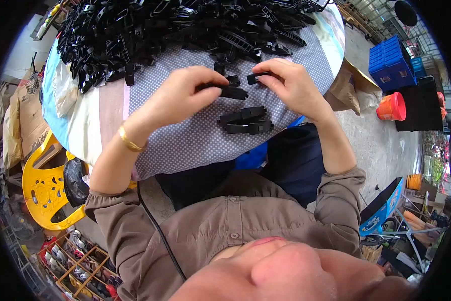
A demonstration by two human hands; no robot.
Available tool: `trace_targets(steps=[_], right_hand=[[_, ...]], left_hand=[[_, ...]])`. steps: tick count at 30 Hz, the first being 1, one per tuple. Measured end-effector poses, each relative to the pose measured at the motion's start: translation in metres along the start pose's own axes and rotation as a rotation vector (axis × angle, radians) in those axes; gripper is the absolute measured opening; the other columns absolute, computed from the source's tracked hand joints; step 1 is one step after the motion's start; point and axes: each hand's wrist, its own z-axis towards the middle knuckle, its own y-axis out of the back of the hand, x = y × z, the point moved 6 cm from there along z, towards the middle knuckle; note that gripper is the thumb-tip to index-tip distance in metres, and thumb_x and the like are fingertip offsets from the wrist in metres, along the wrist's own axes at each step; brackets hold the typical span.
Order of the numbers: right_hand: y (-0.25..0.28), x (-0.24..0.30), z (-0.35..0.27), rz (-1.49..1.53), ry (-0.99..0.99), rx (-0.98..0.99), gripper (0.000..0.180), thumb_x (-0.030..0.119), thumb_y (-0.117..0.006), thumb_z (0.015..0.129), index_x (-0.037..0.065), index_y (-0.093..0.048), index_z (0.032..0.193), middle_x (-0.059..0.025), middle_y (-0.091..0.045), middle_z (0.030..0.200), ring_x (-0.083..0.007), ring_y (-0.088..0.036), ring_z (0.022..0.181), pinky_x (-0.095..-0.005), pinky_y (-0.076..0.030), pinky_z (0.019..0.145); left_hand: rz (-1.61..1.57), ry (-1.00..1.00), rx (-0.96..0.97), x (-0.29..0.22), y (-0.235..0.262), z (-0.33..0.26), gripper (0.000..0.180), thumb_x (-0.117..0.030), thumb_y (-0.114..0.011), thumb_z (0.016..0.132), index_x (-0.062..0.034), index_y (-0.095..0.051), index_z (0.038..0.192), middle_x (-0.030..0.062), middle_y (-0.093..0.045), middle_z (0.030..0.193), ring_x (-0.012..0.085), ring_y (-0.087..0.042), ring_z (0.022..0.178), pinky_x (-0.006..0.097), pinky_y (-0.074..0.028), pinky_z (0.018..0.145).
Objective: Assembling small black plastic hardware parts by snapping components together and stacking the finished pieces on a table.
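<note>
My left hand [182, 95], with a gold bracelet at the wrist, is closed on a long black plastic part [234, 93]; the part's other end is hidden behind my fingers. Between thumb and forefinger, my right hand [293, 88] pinches a small black plastic piece [252, 79]. The two held pieces are close together but apart. Nearer to me, several black plastic parts [245, 121] lie in a small group on the dotted tablecloth [180, 145]. Just beyond my hands, a large heap of black plastic parts [175, 30] covers the far side of the table.
A clear plastic bag [65, 90] rests at the table's left edge. A yellow plastic chair [47, 188] stands at the left, above a compartmented wooden rack [80, 268]. To the right are a brown paper sack [347, 90], a red bucket [392, 107] and a blue crate [392, 62].
</note>
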Motion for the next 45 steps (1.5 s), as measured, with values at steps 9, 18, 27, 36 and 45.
trace_targets(steps=[9, 18, 27, 36, 45], right_hand=[[0.004, 0.012, -0.006, -0.223, 0.151, -0.186, 0.027, 0.006, -0.075, 0.074, 0.001, -0.068, 0.100, -0.0090, -0.064, 0.093, -0.0233, -0.061, 0.083, -0.0304, -0.049, 0.071], [0.005, 0.025, -0.017, -0.133, 0.090, 0.007, 0.025, 0.007, -0.077, 0.068, 0.001, -0.071, 0.092, -0.0095, -0.064, 0.081, -0.0266, -0.061, 0.076, -0.0329, -0.048, 0.066], [-0.015, 0.027, -0.005, 0.008, 0.201, -0.013, 0.023, 0.010, -0.079, 0.069, 0.000, -0.071, 0.089, -0.0095, -0.064, 0.081, -0.0260, -0.061, 0.075, -0.0333, -0.048, 0.064], [0.004, -0.001, 0.034, -0.340, 0.244, -0.376, 0.033, 0.018, -0.079, 0.074, 0.006, -0.071, 0.103, -0.0078, -0.068, 0.092, -0.0223, -0.063, 0.081, -0.0324, -0.051, 0.068], [0.014, -0.006, 0.018, 0.205, -0.062, -0.285, 0.018, 0.014, -0.071, 0.086, 0.000, -0.072, 0.098, -0.0077, -0.071, 0.086, -0.0142, -0.066, 0.076, -0.0249, -0.051, 0.067]], left_hand=[[0.397, -0.215, -0.277, -0.010, -0.013, -0.004, 0.023, -0.016, -0.069, 0.083, -0.0015, -0.069, 0.100, 0.0115, -0.060, 0.097, 0.0286, -0.056, 0.091, 0.036, -0.046, 0.084], [0.306, -0.170, -0.181, -0.011, -0.011, -0.006, 0.017, -0.011, -0.075, 0.074, -0.0010, -0.067, 0.085, 0.0100, -0.062, 0.084, 0.0289, -0.058, 0.085, 0.038, -0.048, 0.076], [0.261, -0.184, -0.226, -0.016, -0.016, -0.004, 0.016, -0.011, -0.076, 0.072, 0.0004, -0.068, 0.080, 0.0109, -0.063, 0.079, 0.0293, -0.061, 0.076, 0.038, -0.051, 0.069], [0.201, -0.164, -0.030, -0.013, -0.025, 0.000, 0.022, -0.019, -0.077, 0.075, -0.0021, -0.067, 0.086, 0.0094, -0.061, 0.090, 0.0274, -0.056, 0.087, 0.036, -0.046, 0.080], [0.408, -0.394, -0.581, -0.027, -0.001, -0.007, 0.033, -0.017, -0.079, 0.073, -0.0045, -0.067, 0.102, 0.0063, -0.061, 0.094, 0.0240, -0.054, 0.096, 0.032, -0.049, 0.081]])
